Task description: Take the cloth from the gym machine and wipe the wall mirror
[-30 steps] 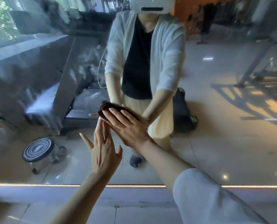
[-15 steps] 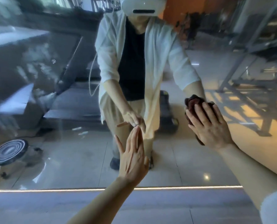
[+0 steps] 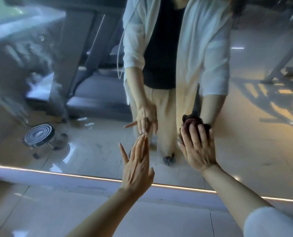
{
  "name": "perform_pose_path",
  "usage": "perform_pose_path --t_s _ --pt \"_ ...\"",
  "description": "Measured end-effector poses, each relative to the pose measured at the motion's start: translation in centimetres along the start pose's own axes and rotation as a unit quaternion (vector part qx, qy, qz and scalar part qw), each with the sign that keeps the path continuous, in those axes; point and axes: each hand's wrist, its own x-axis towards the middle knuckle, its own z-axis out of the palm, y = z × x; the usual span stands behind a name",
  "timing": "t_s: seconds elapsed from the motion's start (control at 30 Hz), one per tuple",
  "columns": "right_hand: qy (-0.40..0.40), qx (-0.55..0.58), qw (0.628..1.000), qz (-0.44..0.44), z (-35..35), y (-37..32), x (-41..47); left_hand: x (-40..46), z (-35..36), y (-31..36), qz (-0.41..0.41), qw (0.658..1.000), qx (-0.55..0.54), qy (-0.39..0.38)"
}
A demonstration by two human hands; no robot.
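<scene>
Already our right-hand fingers (image 3: 199,132) lie straight and slightly spread, pressing the dark red cloth (image 3: 192,123) flat against the mirror (image 3: 91,151) at centre right of the frame; the cloth is bunched under them, and only its upper part shows past the fingertips. Our right hand (image 3: 198,149) covers the rest. Left of it, our left hand (image 3: 136,165) is raised with the fingers straight and held together, thumb and little finger splayed out, its fingertips at or just short of the glass; we cannot tell whether they touch. It holds nothing.

We judge the first part of the task done: the cloth is in our hand, off the gym machine, and on the glass, so the wiping is under way. How much of the glass has been covered we cannot say. Faint smears and specks show on the lower glass near our left hand, and the upper left of the frame is too blurred to judge, so we think a good share of the surface is left.

Along the bottom of the mirror runs a lit strip (image 3: 74,175), with the tiled floor (image 3: 39,211) below it.
</scene>
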Motion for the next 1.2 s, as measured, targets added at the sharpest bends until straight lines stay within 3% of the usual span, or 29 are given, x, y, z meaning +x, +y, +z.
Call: perform_pose_path --t_s 0.3,0.43,0.53,0.63,0.7,0.9,0.97,1.1,1.2 --pt "-0.003 0.031 0.999 0.013 3.4 -12.6 4.2 -1.1 -3.3 -9.1 -0.028 0.998 0.037 0.041" --pt "0.000 0.020 0.999 0.045 4.9 -19.3 8.0 -2.0 -4.6 -15.5 -0.004 0.998 0.030 0.053" --pt "0.002 0.002 0.995 0.104 5.7 -25.9 11.8 -2.2 -6.7 -21.2 0.027 0.998 0.036 0.050" --pt "0.008 0.029 0.974 0.225 6.0 -31.3 15.5 -1.9 -9.7 -26.2 0.076 0.994 0.045 0.065" --pt "0.016 0.045 0.960 0.276 5.4 -32.3 18.8 -1.1 -12.1 -28.3 0.122 0.988 0.046 0.083" --pt "0.149 0.034 0.915 0.373 2.6 -28.9 30.4 2.3 -16.8 -28.7 0.194 0.968 0.029 0.155" --pt "0.097 0.025 0.925 0.367 2.9 -31.1 27.6 2.4 -16.6 -28.4 0.202 0.965 0.027 0.166" --pt "-0.095 0.020 0.948 0.304 3.9 -36.6 17.7 2.0 -15.6 -28.9 0.232 0.956 0.085 0.156" --pt "-0.071 0.009 0.952 0.299 3.5 -34.6 18.9 2.0 -15.5 -29.3 0.241 0.953 0.123 0.138"
